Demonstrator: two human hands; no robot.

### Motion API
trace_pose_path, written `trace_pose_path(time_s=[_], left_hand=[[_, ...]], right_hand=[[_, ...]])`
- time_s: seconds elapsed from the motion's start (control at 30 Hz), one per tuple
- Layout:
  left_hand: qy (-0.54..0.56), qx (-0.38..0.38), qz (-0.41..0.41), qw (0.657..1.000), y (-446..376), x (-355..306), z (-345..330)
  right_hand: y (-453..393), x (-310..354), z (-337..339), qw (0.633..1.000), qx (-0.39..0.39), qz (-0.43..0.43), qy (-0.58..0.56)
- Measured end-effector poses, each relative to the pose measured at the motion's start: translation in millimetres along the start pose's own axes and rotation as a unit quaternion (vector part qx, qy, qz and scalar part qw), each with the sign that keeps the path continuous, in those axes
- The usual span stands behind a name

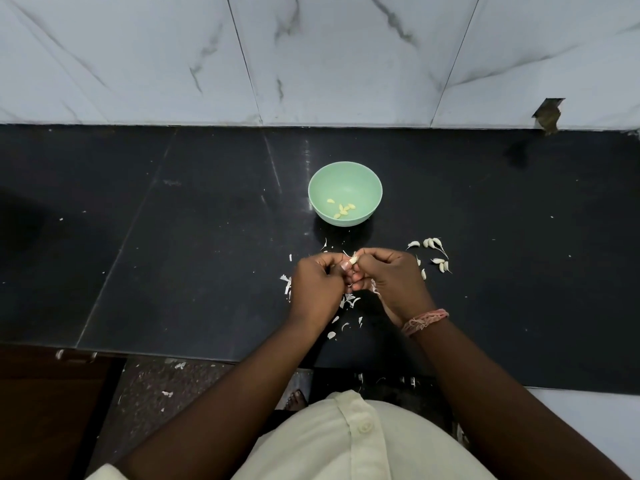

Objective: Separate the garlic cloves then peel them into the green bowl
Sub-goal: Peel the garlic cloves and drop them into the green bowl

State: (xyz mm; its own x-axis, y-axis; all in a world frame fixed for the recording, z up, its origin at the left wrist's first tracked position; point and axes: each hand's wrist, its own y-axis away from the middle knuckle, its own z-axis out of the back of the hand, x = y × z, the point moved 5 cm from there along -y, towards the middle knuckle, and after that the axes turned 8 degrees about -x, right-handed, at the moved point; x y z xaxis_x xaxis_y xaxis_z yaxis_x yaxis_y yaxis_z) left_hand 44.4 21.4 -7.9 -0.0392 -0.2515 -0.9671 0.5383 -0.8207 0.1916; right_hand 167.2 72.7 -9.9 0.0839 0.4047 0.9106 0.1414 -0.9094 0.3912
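Fingers of both hands curl together over the counter (173, 237), just inside its near edge: the left hand (317, 289) and right hand (391, 278) pinch one garlic clove (353, 260) between them, seemingly half-peeled, though it is small. Unpeeled cloves (434, 252) lie just right of the hands. Toward the back edge stands the green bowl (345, 174), holding peeled cloves (341, 209). Papery skins (349, 301) litter the near edge.

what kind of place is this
Most likely a home kitchen: a dark stone countertop against a marble-look tiled wall, with a green bowl of peeled garlic cloves on it.
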Motion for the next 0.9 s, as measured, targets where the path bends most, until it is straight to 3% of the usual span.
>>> trace_pose_path(time_s=[0.3, 0.4, 0.53, 0.77, 0.9], left_hand=[[0.071, 0.009, 0.055, 0.996, -4.5, -0.3, 1.2], [0.041, -0.03, -0.027, 0.998, -2.6, -7.2, 4.2], [0.012, -0.02, -0.099, 0.995, 7.8, -10.1, 3.5], [0.096, 0.009, 0.001, 0.995, -3.9, -4.3, 2.0], [0.18, 0.045, 0.085, 0.979, -2.2, 3.2, -5.3]], right_hand=[[-2.1, 1.3, -0.6, 1.0, 0.005, -0.013, 0.001], [-1.7, -0.5, -1.7, 1.0, -0.008, -0.021, -0.016], [-2.6, 1.9, -0.9, 1.0, -0.016, -0.012, -0.008], [-0.9, 5.9, -0.8, 1.0, 0.02, -0.001, 0.007], [-1.0, 6.6, 3.1, 0.997, 0.011, 0.035, 0.062]])
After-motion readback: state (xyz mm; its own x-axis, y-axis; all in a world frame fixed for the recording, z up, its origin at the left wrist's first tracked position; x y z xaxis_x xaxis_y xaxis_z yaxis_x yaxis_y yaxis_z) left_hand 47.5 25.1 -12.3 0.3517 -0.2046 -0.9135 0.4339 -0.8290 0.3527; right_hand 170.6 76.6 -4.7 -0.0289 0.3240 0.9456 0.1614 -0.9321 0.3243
